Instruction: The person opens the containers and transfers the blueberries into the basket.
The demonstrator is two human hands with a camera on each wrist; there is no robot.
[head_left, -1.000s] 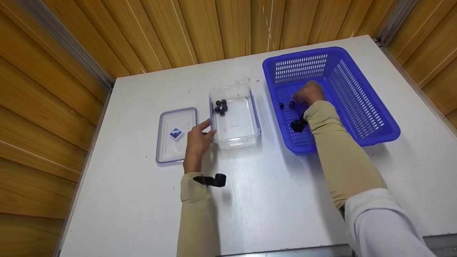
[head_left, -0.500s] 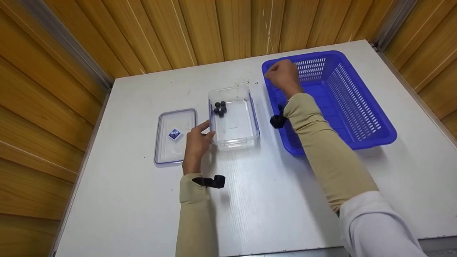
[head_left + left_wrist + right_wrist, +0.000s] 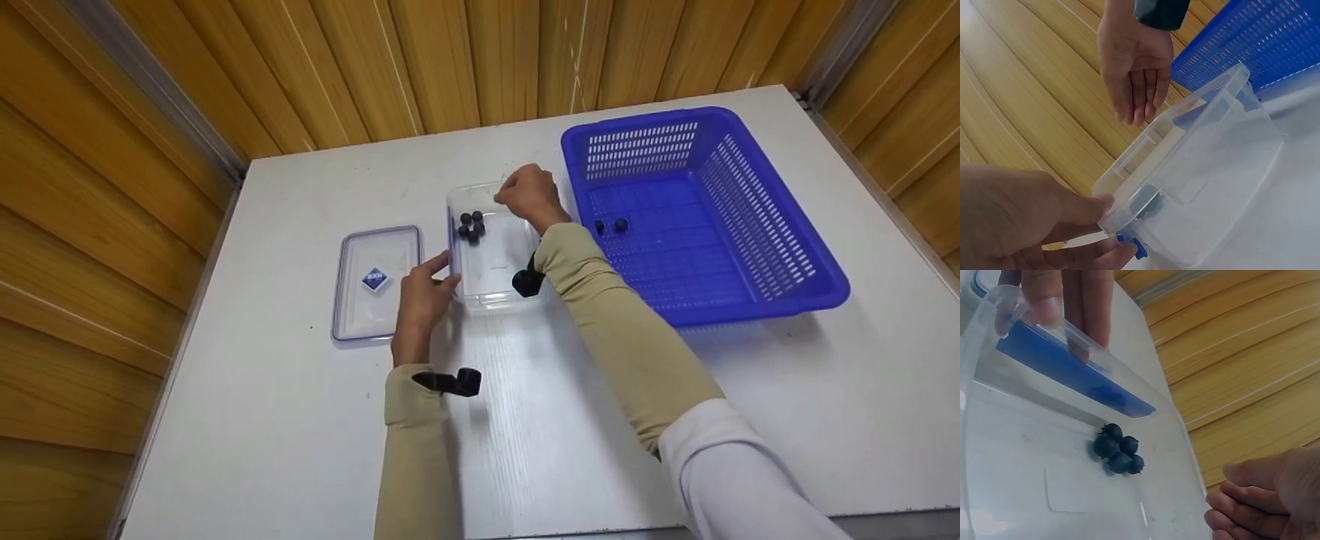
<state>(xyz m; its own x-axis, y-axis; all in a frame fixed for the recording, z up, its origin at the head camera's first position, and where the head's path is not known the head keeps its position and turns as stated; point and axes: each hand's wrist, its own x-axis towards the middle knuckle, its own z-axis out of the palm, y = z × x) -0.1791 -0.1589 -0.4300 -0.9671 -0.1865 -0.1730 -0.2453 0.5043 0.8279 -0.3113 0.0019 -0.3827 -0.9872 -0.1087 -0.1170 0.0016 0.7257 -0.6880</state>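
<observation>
A clear plastic food box (image 3: 495,298) with blue side flaps stands mid-table. Several blueberries (image 3: 1120,462) lie clustered inside against its left wall. My left hand (image 3: 425,300) grips the box's left side near the front corner, thumb at the rim and fingers by the blue latch (image 3: 1139,247). Over the box's back right part hovers my right hand (image 3: 530,195), thumb and fingertips close together and pointing left. I cannot tell if a blueberry is between those fingertips. Two more blueberries (image 3: 621,224) rest in the blue basket (image 3: 750,309).
The box's lid (image 3: 352,321), with a blue diamond label (image 3: 375,280), lies flat left of the box. The slotted basket stands close to the right of the box. Wood-panelled walls (image 3: 450,67) border the white table (image 3: 247,375) behind and at both sides.
My right hand has risen out of the basket, crossed its left rim and come over the box. My left hand stays at the box. The blueberry cluster in the box looks the same.
</observation>
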